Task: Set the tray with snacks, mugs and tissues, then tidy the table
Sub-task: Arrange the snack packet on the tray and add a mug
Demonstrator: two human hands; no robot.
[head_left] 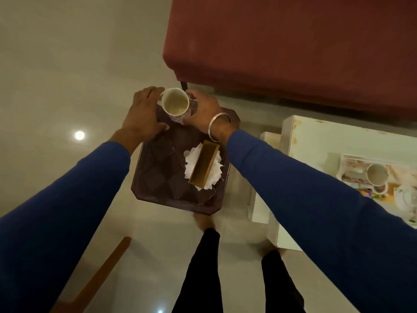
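Note:
A dark brown octagonal tray (158, 177) lies below me, and what carries it is hidden. On its right half a wooden tissue holder (204, 164) stands with white tissues (191, 158) spread under it. My right hand (203, 109) grips a floral mug (175, 104), empty and tilted toward me, just above the tray's far end. My left hand (142, 114) holds the tray's far left corner, with the thumb on top and the fingers curled over the edge beside the mug's rim.
A red sofa (293, 46) fills the space beyond the tray. At the right, a white table (316, 141) carries a white tray (347, 159) with another mug (377, 175) and a teapot (406, 197). My legs and feet stand on the pale tiled floor.

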